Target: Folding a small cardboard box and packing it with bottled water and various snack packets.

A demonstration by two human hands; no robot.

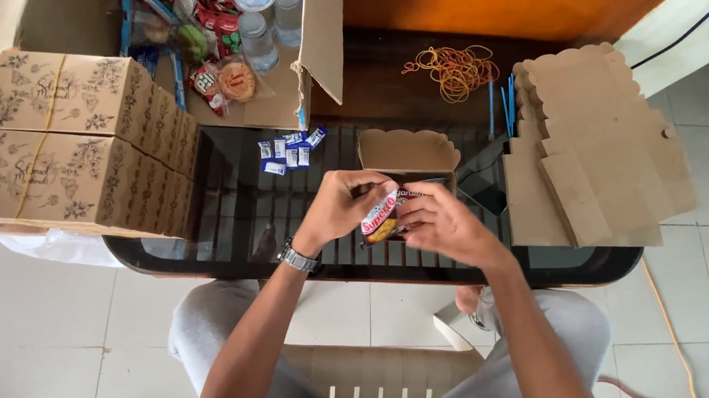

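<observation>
My left hand (339, 205) and my right hand (439, 220) meet over the front of a dark glass table (232, 213). Both grip a small red and white snack packet (380, 217), held over an open brown cardboard box (407, 156) with a scalloped lid. A watch sits on my left wrist. Small blue and white sachets (289, 151) lie on the glass just beyond my left hand.
Two printed closed boxes (72, 142) are stacked at the table's left. A large open carton (248, 42) behind holds snacks and water bottles. Rubber bands (455, 67) lie at the back; flat box blanks (597, 145) and blue straws (508, 106) are on the right. A chair stands under me.
</observation>
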